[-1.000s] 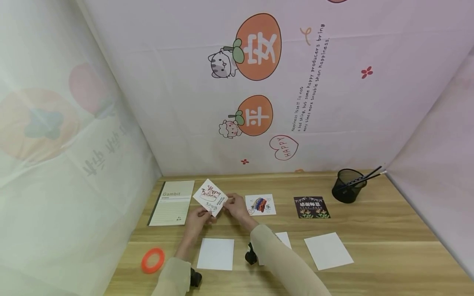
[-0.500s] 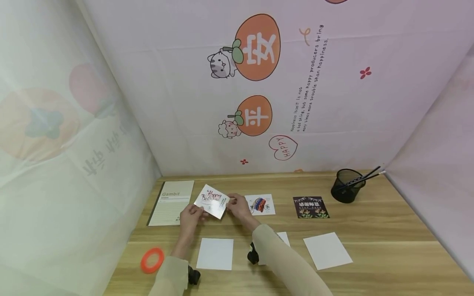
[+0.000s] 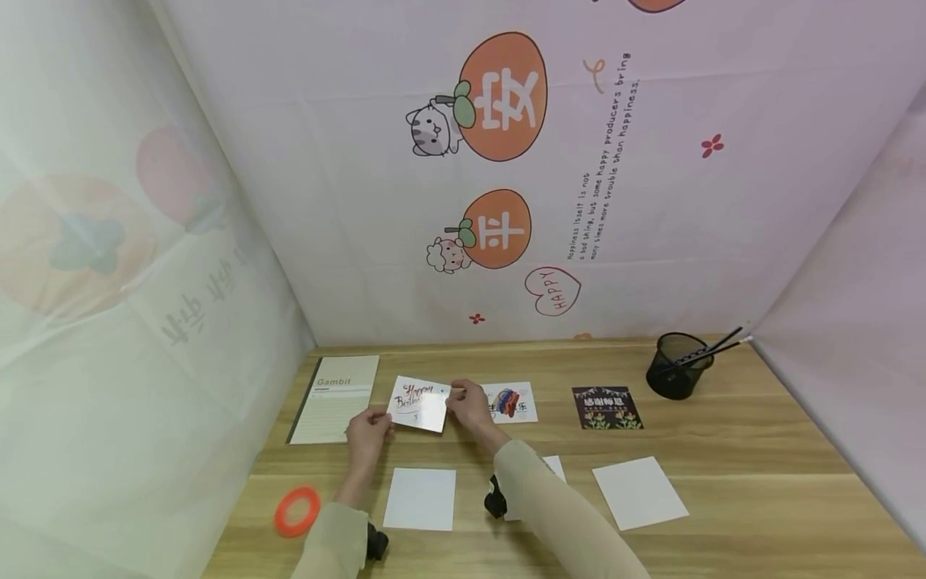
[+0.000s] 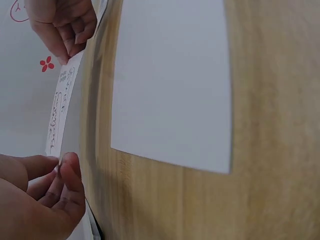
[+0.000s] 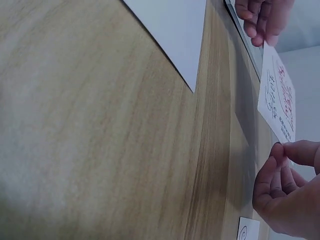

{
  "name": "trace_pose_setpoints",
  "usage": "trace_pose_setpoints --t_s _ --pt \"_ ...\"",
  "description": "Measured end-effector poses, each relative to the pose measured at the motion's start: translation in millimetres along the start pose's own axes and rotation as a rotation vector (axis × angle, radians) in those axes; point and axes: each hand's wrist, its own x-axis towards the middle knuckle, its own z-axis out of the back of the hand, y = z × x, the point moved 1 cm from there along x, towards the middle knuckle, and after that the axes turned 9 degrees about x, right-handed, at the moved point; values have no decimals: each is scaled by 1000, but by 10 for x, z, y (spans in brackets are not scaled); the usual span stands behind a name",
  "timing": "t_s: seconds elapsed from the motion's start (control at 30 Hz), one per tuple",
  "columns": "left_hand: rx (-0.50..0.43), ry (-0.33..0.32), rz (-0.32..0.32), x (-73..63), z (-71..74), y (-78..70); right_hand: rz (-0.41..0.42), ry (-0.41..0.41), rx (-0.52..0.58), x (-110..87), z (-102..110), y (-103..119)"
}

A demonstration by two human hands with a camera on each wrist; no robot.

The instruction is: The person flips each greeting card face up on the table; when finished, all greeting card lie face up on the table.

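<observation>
A white birthday card [image 3: 418, 404] with red "Happy Birthday" lettering is held above the table between both hands. My left hand [image 3: 366, 438] pinches its left edge between thumb and fingertips, near the notepad. On the opposite edge, my right hand [image 3: 472, 408] pinches the card the same way. Light glares off the card's right half in the head view. In the left wrist view the card [image 4: 62, 105] appears nearly edge-on. The right wrist view shows the card [image 5: 277, 97] tilted, with its printed face visible.
A Gambit notepad [image 3: 336, 398] lies left, above an orange ring [image 3: 297, 511]. Right of the hands are a burger-picture card [image 3: 515, 402], a dark floral card [image 3: 606, 408] and a black mesh pen holder [image 3: 676, 371]. White squares, including one [image 3: 419, 498], lie in front.
The card has turned from a diagonal tilt to nearly level with the table's back edge. My left hand has shifted left and up to its left edge; the right hand has moved slightly right.
</observation>
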Motion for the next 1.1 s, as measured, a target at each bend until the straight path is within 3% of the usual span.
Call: trace_pose_setpoints --t_s 0.1,0.4,0.77,0.97,1.1 --pt "44 24 4 -12 -6 13 7 -28 -13 14 -1 -12" --pt "210 77 -67 -9 -50 20 10 -50 -72 31 4 -18" --pt "366 194 -104 -23 -44 -56 -82 -3 -101 6 -5 23" --pt "422 260 -196 9 -65 -38 -86 -1 -126 7 -10 38" --pt "487 260 -287 27 -84 -7 -76 4 -164 6 -20 33"
